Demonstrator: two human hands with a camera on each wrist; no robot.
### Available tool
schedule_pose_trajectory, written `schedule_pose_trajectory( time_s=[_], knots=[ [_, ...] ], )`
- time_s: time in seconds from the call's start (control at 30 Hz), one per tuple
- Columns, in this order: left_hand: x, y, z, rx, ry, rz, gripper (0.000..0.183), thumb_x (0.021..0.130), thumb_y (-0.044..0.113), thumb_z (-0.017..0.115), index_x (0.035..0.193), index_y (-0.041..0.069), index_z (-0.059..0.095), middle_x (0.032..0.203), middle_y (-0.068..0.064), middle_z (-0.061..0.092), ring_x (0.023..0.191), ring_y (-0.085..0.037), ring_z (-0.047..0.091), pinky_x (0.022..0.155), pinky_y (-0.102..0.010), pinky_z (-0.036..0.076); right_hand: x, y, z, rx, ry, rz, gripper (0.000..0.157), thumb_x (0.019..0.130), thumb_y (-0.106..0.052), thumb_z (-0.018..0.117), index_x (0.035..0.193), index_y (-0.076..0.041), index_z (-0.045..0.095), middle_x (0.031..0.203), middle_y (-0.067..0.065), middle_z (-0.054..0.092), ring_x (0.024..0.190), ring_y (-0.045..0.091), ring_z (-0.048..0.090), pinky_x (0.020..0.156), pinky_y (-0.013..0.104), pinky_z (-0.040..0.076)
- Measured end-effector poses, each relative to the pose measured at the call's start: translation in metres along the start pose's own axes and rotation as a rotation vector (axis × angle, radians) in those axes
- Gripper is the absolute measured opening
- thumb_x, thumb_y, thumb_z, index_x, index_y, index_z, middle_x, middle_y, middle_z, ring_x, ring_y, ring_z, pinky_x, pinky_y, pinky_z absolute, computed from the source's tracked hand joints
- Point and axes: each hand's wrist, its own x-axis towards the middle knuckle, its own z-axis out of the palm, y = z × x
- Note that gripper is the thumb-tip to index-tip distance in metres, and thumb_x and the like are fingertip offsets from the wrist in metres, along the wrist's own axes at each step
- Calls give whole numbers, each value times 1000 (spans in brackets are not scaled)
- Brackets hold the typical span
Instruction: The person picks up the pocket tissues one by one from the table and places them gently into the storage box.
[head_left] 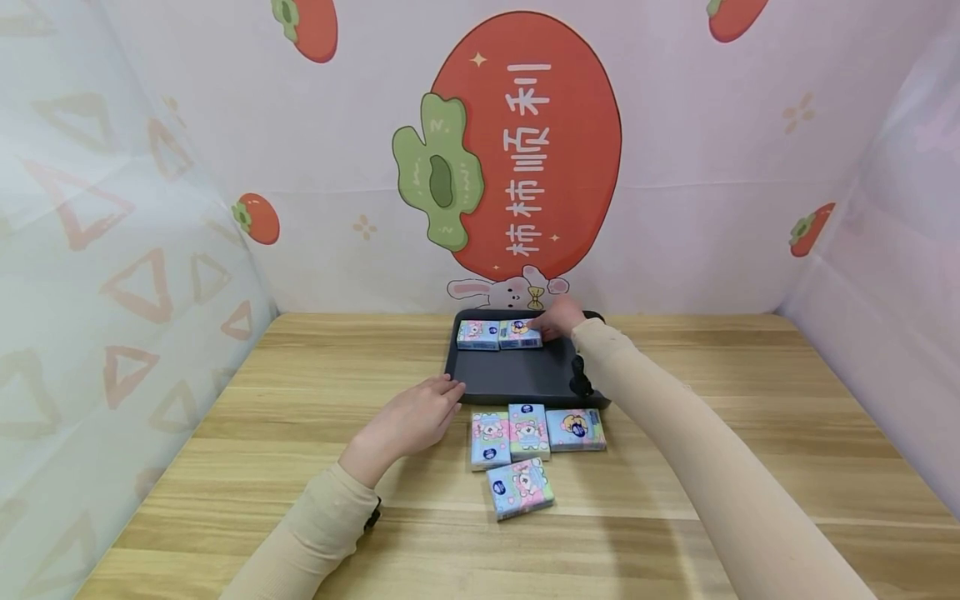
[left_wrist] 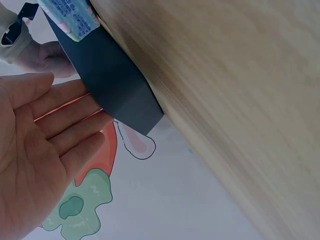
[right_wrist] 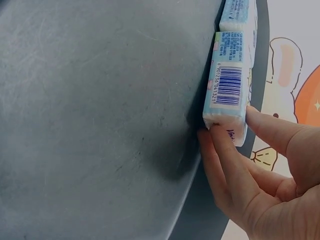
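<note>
My right hand reaches to the back of the dark tray. In the right wrist view, its thumb and fingertips pinch the end of a tissue pack with a barcode. That pack lies end to end with another tissue pack along the tray's back wall. At the tray's front left corner, my left hand touches the rim with fingers extended. In the left wrist view, the left palm faces the camera and the fingers rest against the tray's outer wall.
In front of the tray, several tissue packs lie on the wooden table: a left one, an upright middle one, a bear-print one and a tilted near one. A persimmon-print backdrop stands behind.
</note>
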Motion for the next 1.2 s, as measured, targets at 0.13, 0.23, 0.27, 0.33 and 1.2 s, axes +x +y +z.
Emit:
schedule_pose_trajectory(
  time_s=[0.13,0.23,0.27,0.33,1.2],
  knots=[
    [1,0,0,-5,4,0,37,99,20,47,126,-2,58,129,-19,58,125,-32,52,105,-43,44,-3,-2,0,-4,11,0,63,82,-19,75,132,5,45,117,20,62,93,28,70,81,33,58],
    [1,0,0,-9,-2,-5,37,99,20,47,127,-2,58,130,-18,58,125,-32,52,105,-43,44,-5,-4,0,-21,18,4,62,83,-20,74,131,4,45,116,19,62,91,28,70,82,33,57],
    [1,0,0,-10,-4,-7,37,99,20,47,127,-2,58,130,-18,58,125,-31,52,105,-43,43,-6,-5,0,-34,20,4,61,83,-21,74,130,4,45,115,19,62,90,27,70,83,33,57],
    [1,1,0,-9,-7,-10,37,99,20,47,127,-2,58,130,-18,58,125,-31,52,105,-44,43,-7,-5,0,-54,24,4,60,83,-22,74,130,4,46,114,19,62,88,26,70,84,33,57],
    [1,0,0,-2,-12,-8,38,100,21,47,127,-2,58,130,-18,58,126,-31,52,106,-43,43,-5,-5,2,-69,33,5,60,82,-21,75,129,5,48,110,18,64,87,26,71,82,31,57]
  ],
)
